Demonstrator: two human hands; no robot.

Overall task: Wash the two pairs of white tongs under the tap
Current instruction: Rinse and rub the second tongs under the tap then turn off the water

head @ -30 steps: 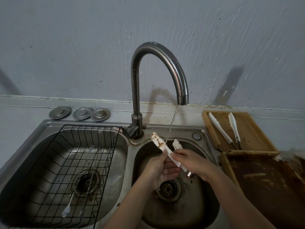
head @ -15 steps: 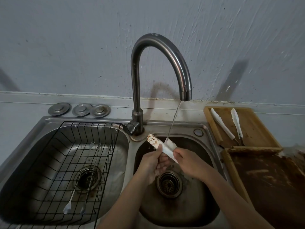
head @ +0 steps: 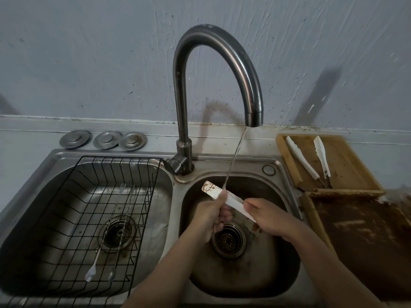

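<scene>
both hands hide the middle and handle of stained tongs (head: 212, 189).

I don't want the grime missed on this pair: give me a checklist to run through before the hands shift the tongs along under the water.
1. Tap running: ok, a thin stream falls.
2. Stream meets the tongs: ok, it lands beside the left hand.
3. Grip: ok, left hand holds the middle, right hand the handle end.
4. Dirty tip rinsed: not ok, brown stains show, outside the stream.
5. Tongs over the right basin: ok.
6. Second pair washed: cannot tell; it lies on the wooden tray.
</scene>
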